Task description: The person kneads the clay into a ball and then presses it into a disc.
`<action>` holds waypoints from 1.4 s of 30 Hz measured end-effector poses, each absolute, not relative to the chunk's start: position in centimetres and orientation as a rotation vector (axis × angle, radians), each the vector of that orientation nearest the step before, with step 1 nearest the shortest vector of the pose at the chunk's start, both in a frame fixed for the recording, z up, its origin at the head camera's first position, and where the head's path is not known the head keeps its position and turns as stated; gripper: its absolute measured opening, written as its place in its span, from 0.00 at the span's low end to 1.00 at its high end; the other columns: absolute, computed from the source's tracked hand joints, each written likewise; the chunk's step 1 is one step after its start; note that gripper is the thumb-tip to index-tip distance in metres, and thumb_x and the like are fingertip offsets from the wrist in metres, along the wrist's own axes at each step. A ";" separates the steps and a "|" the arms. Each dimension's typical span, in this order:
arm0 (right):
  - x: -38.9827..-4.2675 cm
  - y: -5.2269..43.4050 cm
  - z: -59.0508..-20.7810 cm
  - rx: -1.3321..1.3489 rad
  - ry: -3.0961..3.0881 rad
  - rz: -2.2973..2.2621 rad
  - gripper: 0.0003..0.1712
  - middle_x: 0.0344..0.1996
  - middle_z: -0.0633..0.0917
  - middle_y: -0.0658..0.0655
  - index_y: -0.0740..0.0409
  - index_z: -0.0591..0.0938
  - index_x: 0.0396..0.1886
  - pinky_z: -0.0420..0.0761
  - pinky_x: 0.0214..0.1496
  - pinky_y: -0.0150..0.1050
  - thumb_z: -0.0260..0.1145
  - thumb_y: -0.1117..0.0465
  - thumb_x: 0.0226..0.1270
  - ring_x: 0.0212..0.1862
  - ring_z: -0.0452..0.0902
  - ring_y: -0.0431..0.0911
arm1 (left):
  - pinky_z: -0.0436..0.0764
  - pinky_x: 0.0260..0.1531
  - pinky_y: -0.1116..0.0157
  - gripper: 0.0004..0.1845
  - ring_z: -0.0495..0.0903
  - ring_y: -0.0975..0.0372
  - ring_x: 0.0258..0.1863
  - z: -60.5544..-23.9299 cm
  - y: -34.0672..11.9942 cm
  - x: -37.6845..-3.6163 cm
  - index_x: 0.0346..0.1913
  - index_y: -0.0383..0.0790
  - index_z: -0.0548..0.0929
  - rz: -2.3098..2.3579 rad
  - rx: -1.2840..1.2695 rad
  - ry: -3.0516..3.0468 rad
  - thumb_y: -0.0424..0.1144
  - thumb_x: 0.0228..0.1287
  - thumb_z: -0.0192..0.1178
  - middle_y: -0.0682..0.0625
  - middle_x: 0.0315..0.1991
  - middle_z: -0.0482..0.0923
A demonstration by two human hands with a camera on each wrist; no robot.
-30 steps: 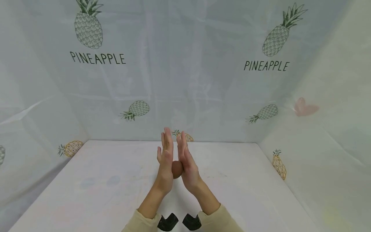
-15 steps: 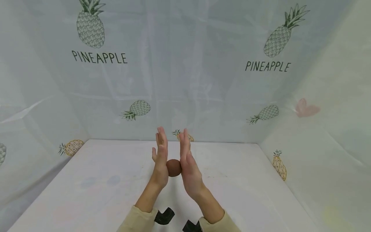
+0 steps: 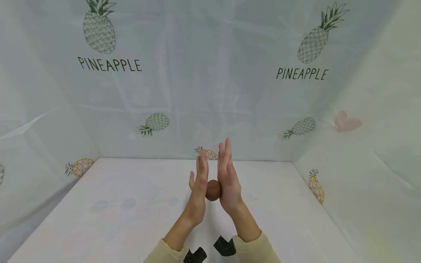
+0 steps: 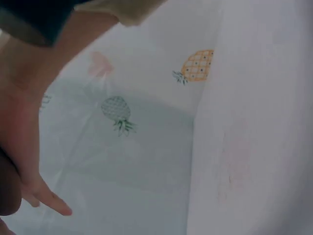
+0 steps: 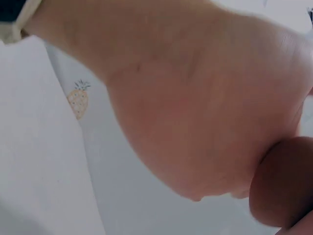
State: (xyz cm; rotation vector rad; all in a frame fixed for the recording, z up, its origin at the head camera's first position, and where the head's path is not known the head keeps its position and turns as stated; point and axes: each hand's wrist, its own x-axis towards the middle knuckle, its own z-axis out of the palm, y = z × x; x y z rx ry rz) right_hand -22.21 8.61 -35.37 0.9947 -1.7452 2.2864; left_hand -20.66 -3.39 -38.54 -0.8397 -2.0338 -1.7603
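The brown ball [image 3: 213,190] has shifted right, together with both hands. The left hand [image 3: 198,191] has moved nearer and the right hand [image 3: 229,184] farther, so the right fingers [image 3: 227,155] now reach beyond the left. The left fingertips [image 3: 202,156], instead of the right, now overlap the orange pineapple print [image 3: 211,155].

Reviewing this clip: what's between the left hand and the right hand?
A brown ball, touching the palms of both the left hand and the right hand; the head view shows it.
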 end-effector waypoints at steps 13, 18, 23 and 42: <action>-23.0 6.4 -37.3 1.029 -1.843 2.392 0.36 0.87 0.34 0.44 0.31 0.29 0.87 0.20 0.81 0.63 0.25 0.42 0.86 0.86 0.19 0.44 | 0.15 0.73 0.38 0.38 0.21 0.63 0.85 -37.7 -5.0 -20.4 0.87 0.58 0.32 -1.834 -0.716 -1.972 0.67 0.81 0.16 0.65 0.86 0.25; -22.1 5.2 -37.6 1.081 -1.894 2.379 0.37 0.86 0.33 0.43 0.34 0.27 0.87 0.22 0.81 0.65 0.25 0.43 0.86 0.86 0.20 0.43 | 0.14 0.72 0.38 0.40 0.19 0.66 0.84 -37.1 -6.4 -20.9 0.86 0.60 0.30 -1.846 -0.652 -1.938 0.72 0.78 0.15 0.68 0.85 0.22; -21.2 4.7 -37.3 1.138 -1.903 2.332 0.37 0.86 0.30 0.40 0.35 0.27 0.87 0.22 0.80 0.66 0.24 0.43 0.85 0.85 0.20 0.42 | 0.12 0.72 0.41 0.39 0.17 0.69 0.83 -36.7 -7.5 -21.7 0.85 0.66 0.29 -1.860 -0.606 -1.922 0.74 0.77 0.15 0.72 0.84 0.21; -20.7 7.3 -34.8 0.992 -1.651 2.250 0.38 0.87 0.36 0.44 0.34 0.31 0.88 0.21 0.82 0.59 0.27 0.41 0.85 0.86 0.24 0.43 | 0.17 0.72 0.36 0.36 0.21 0.62 0.85 -38.4 -4.3 -21.3 0.86 0.57 0.30 -1.792 -0.759 -2.017 0.63 0.83 0.17 0.61 0.86 0.22</action>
